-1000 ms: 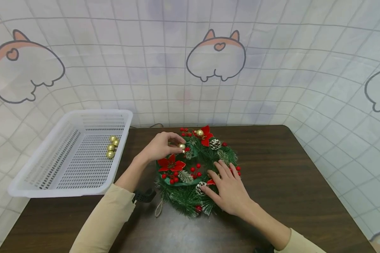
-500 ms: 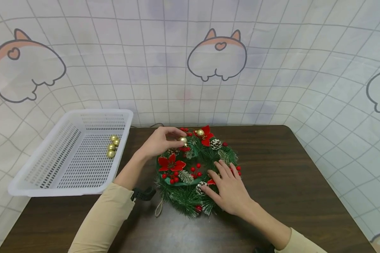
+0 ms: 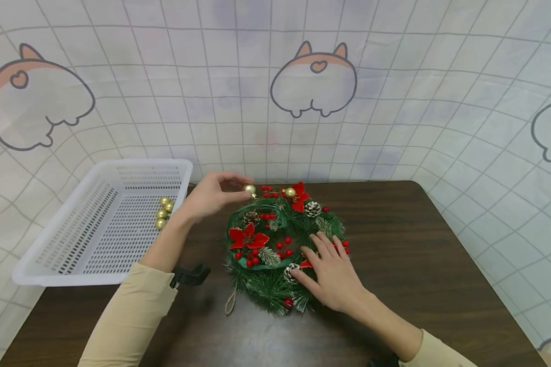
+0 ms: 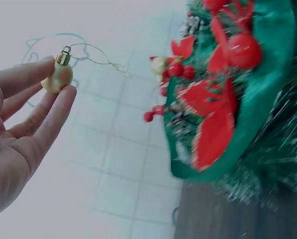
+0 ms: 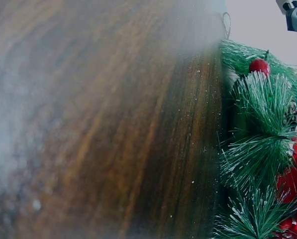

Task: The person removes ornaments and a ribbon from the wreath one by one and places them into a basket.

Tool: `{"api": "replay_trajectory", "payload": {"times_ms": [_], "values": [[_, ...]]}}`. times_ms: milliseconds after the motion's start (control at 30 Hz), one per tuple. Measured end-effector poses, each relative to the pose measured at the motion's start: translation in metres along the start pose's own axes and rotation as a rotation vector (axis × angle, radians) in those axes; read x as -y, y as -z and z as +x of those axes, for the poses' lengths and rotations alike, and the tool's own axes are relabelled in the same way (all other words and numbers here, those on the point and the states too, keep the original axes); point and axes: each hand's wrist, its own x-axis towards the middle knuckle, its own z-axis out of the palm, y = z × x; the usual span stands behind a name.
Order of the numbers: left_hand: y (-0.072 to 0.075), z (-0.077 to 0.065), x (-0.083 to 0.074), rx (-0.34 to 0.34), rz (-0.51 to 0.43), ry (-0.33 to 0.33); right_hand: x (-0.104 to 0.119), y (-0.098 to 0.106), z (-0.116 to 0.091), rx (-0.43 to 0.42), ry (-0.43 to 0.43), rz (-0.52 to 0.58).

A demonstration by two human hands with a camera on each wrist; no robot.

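A green Christmas wreath (image 3: 271, 288) with red poinsettias, berries and pine cones lies on the table. My left hand (image 3: 213, 196) pinches a small gold bauble (image 4: 58, 74) between thumb and fingertips, held up beyond the wreath's far left side. From the bauble's cap a thin gold loop of thread (image 4: 101, 55) hangs out in the left wrist view. My right hand (image 3: 332, 278) rests with spread fingers on the wreath's right side, the thumb over a frosted pine cone (image 3: 292, 273). Another gold bauble (image 3: 290, 192) sits by the red poinsettia (image 3: 298, 199) at the wreath's back.
At the left stands a white plastic basket (image 3: 50, 278) with several gold baubles (image 3: 161, 214) along its right side. A twine loop (image 3: 230, 303) sticks out at the wreath's front left. The dark wooden table (image 3: 418, 244) meets a grid-patterned cloth backdrop (image 3: 239, 137).
My left hand has moved left and back from over the wreath, carrying the gold bauble away from the berries. My right hand has stayed on the wreath.
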Motion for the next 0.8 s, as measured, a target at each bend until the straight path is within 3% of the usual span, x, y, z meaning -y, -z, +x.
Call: {"api": "replay_trajectory", "payload": {"times_ms": [200, 800], "values": [[0.018, -0.001, -0.004, -0.058, -0.004, -0.008, 0.000, 0.000, 0.000, 0.003, -0.005, 0.007], [0.070, -0.025, 0.002, -0.178, 0.041, 0.085, 0.001, 0.000, 0.000, -0.003, 0.001, 0.008]]}}
